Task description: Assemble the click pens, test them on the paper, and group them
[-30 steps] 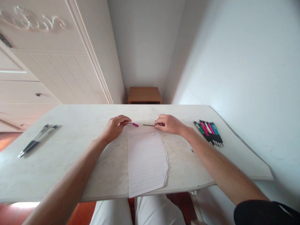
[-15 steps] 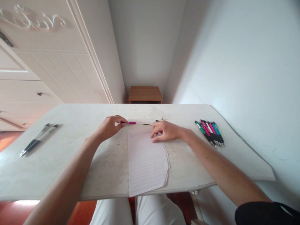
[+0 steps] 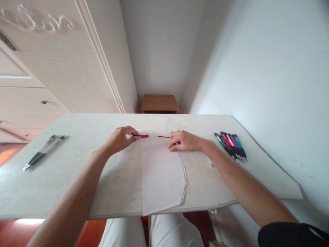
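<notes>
My left hand (image 3: 128, 136) pinches a magenta pen barrel (image 3: 144, 136) beyond the top left corner of a sheet of lined paper (image 3: 163, 178). A thin dark ink refill (image 3: 163, 137) lies just past the sheet's top edge, its right end running under my right hand (image 3: 180, 140). The fingers of my right hand are curled closed at the paper's top right; what they hold, if anything, is hidden. Behind those knuckles a small pen part (image 3: 178, 130) shows only its tip. The paper has a torn right edge and faint writing along the top.
On the right of the white table (image 3: 115, 192) lies a row of several colourful pens (image 3: 231, 145). Two clear-and-black pens (image 3: 45, 152) rest at the left. A wall borders the right side, a white cabinet (image 3: 64, 79) the left, and a small wooden stand (image 3: 159, 103) is behind.
My right hand has shifted slightly right and away from me, its fingers drawing closer together. It now covers most of the black part behind it. My left hand stays nearly still.
</notes>
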`<control>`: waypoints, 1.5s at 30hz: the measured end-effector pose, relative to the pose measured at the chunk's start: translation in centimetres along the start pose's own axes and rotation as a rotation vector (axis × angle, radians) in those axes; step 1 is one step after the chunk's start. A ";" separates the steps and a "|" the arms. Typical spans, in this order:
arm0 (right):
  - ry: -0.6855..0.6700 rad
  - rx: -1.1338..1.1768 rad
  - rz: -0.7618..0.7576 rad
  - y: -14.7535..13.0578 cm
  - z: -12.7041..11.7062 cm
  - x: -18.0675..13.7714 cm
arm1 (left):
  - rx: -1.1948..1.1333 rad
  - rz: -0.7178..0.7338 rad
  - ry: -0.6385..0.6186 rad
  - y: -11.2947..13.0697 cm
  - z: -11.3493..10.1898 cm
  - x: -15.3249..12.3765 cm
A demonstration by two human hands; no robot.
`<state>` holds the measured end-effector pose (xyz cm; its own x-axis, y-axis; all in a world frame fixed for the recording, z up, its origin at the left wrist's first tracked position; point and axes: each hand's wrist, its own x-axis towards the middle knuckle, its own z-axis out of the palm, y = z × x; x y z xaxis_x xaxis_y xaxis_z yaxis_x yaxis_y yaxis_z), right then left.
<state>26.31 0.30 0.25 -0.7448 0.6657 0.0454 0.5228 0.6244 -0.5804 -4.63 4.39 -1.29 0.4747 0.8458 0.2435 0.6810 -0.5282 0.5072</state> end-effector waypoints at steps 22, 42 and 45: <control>0.410 -0.253 -0.043 -0.1 3.0 1.9 | -0.009 -0.014 -0.057 -0.2 -0.4 0.0; 0.443 -0.329 0.124 -0.1 3.9 3.6 | -0.076 0.056 -0.081 0.4 0.2 0.0; 0.560 -0.200 0.121 0.5 3.1 3.0 | -0.065 0.051 -0.074 0.4 0.2 0.0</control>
<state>23.05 1.33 -2.36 -0.3723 0.8165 0.4412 0.6980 0.5596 -0.4467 -4.20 4.18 -1.25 0.5489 0.8090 0.2101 0.6187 -0.5623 0.5487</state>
